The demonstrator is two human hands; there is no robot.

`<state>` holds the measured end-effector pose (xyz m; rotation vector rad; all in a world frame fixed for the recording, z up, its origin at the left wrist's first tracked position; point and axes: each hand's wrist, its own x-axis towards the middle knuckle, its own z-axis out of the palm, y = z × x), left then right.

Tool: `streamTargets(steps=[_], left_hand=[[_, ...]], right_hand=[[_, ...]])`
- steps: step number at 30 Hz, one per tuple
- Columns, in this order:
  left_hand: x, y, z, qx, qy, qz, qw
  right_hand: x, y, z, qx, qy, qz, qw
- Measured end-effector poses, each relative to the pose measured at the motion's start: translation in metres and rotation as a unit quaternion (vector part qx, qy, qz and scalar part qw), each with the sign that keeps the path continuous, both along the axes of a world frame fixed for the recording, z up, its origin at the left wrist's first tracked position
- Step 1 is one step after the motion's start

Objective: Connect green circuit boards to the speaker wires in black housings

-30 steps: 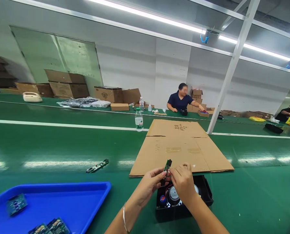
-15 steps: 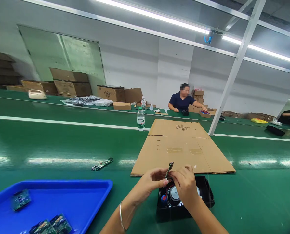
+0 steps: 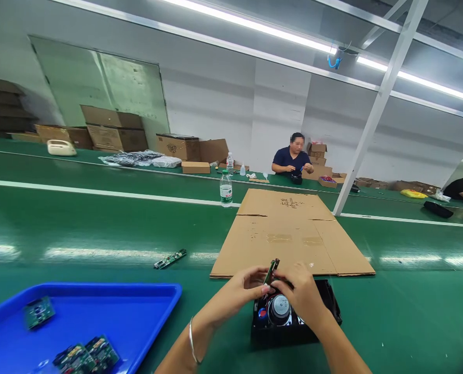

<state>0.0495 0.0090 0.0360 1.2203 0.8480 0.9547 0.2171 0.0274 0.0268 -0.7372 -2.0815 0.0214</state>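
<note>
My left hand (image 3: 248, 284) pinches a small green circuit board (image 3: 271, 271) on edge, held above a black speaker case (image 3: 284, 336). Close against the board's lower part, my right hand (image 3: 302, 291) has its fingers closed; what lies between them is hidden. Inside the case a round speaker (image 3: 281, 307) with a silver back shows, with a small red and blue part (image 3: 262, 313) to its left. My right hand covers part of the case's inside.
A blue tray (image 3: 110, 292) with several circuit boards (image 3: 101, 353) is at the left. Beyond it lies a narrow circuit board (image 3: 169, 258). A cardboard sheet (image 3: 294, 254) and a water bottle (image 3: 226, 189) are ahead. Across the line a person (image 3: 291, 158) sits.
My right hand has shifted slightly at the board, and its fingers sit lower. My left hand keeps hold of the board. The person across has drawn an arm back from a box.
</note>
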Motion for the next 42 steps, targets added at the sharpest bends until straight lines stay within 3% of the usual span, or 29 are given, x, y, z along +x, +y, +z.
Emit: streamTargets(steps=[5, 8, 11, 14, 18, 22, 26, 28, 33, 42], left_hand=[[-0.01, -0.008, 0.016, 0.003, 0.063, 0.017, 0.998], [-0.008, -0.014, 0.021, -0.011, 0.057, -0.036, 0.998], [0.004, -0.018, 0.017, -0.053, 0.06, -0.104, 0.991], [0.021, -0.02, 0.006, -0.084, 0.046, -0.099, 0.991], [0.037, -0.016, -0.011, -0.071, 0.048, -0.013, 0.996], [0.042, -0.011, -0.022, -0.013, 0.098, 0.066, 0.993], [0.042, -0.009, -0.027, -0.019, 0.093, 0.101, 0.99], [0.041, -0.01, -0.026, -0.023, 0.089, 0.105, 0.99], [0.042, -0.012, -0.021, -0.022, 0.096, 0.101, 0.99], [0.043, -0.012, -0.019, -0.037, 0.121, 0.095, 0.987]], right_hand=[[0.042, 0.005, 0.002, -0.205, -0.131, -0.096, 0.965], [0.071, 0.003, -0.007, -0.25, -0.234, -0.149, 0.928], [0.09, -0.003, -0.015, -0.289, -0.261, -0.15, 0.909], [0.092, -0.005, -0.016, -0.31, -0.266, -0.131, 0.903], [0.076, 0.0, -0.013, -0.276, -0.214, -0.135, 0.927], [0.053, 0.001, -0.02, -0.292, -0.06, -0.046, 0.954], [0.037, -0.002, -0.031, -0.41, 0.085, -0.006, 0.908], [0.034, -0.003, -0.034, -0.396, 0.085, -0.011, 0.914], [0.032, -0.006, -0.034, -0.265, 0.002, -0.006, 0.964], [0.031, -0.009, -0.041, -0.147, -0.118, -0.073, 0.979]])
